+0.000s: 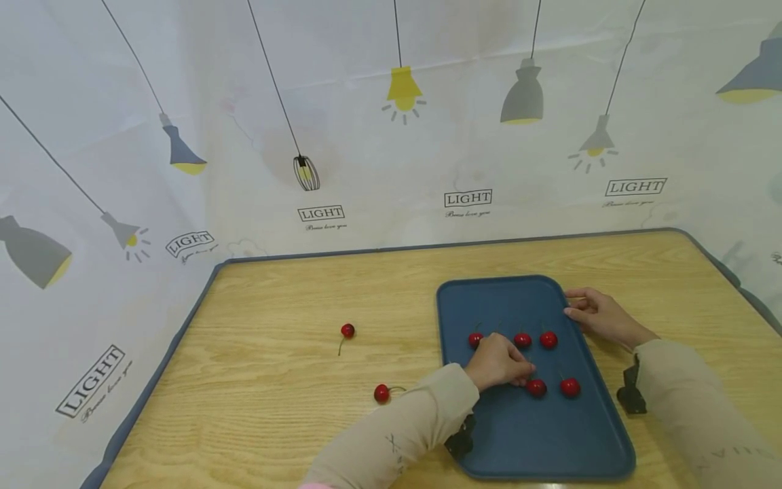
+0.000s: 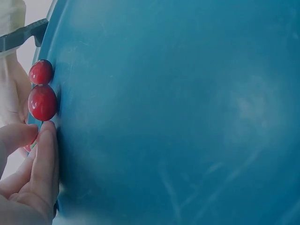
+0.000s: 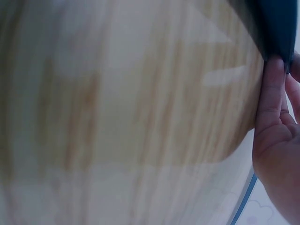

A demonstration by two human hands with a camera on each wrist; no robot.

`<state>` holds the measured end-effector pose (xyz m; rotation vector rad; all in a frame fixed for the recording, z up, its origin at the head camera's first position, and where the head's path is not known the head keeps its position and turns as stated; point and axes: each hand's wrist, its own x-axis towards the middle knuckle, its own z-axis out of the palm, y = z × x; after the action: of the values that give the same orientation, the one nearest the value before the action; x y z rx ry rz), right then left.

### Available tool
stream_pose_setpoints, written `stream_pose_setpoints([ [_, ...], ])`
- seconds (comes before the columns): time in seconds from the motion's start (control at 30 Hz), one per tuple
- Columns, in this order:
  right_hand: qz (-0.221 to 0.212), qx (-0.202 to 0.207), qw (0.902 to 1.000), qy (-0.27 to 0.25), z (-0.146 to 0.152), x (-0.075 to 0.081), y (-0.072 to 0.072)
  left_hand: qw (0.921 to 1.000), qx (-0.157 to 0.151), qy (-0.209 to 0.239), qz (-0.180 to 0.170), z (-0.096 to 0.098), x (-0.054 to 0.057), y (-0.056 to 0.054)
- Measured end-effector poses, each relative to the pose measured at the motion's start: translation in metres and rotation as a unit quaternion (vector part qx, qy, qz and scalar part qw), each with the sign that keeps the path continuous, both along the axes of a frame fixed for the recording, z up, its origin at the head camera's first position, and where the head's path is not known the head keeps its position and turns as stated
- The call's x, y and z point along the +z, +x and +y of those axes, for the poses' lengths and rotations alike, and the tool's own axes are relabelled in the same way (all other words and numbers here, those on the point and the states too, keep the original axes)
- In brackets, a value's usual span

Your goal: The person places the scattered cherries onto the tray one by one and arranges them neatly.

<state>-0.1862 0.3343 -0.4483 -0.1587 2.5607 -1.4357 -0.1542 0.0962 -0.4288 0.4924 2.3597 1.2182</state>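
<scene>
A blue tray (image 1: 550, 441) lies on the table, bearing several red cherries in two rows. My left hand (image 1: 497, 363) is over the tray, thumb and fingers pinched together at the stem of a front-row cherry (image 1: 536, 388). In the left wrist view that cherry (image 2: 42, 103) sits right at the fingertips. Another front-row cherry (image 1: 570, 387) lies to its right. Behind the hand are a left cherry (image 1: 475, 339), a middle one (image 1: 522, 339) and a right one (image 1: 548, 339); the hand hides part of this row. My right hand (image 1: 605, 318) grips the tray's right rim.
Two stemmed cherries lie on the wooden table (image 1: 263, 407) left of the tray: one farther back (image 1: 347, 331), one nearer (image 1: 381, 393) by the left sleeve (image 1: 397, 435). A lamp-printed sheet (image 1: 366, 149) stands behind and beside the table.
</scene>
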Motion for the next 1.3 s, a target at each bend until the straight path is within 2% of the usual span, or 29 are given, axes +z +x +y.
stream_pose_setpoints([
  [0.33,-0.001,0.001,1.0000,0.000,0.000,0.001,0.000,0.9997,-0.004,-0.015,0.017,0.001,-0.003,-0.001],
  [0.8,0.007,0.005,1.0000,0.003,0.000,0.000,0.000,0.9987,-0.023,-0.028,0.037,-0.002,-0.002,0.000],
  [1.07,0.005,0.005,1.0000,-0.002,0.001,-0.003,-0.002,0.9978,-0.059,-0.005,0.032,-0.017,0.010,-0.001],
  [1.3,0.009,0.003,0.9999,-0.004,0.002,-0.004,-0.002,0.9934,-0.109,0.025,0.027,-0.040,0.014,-0.008],
])
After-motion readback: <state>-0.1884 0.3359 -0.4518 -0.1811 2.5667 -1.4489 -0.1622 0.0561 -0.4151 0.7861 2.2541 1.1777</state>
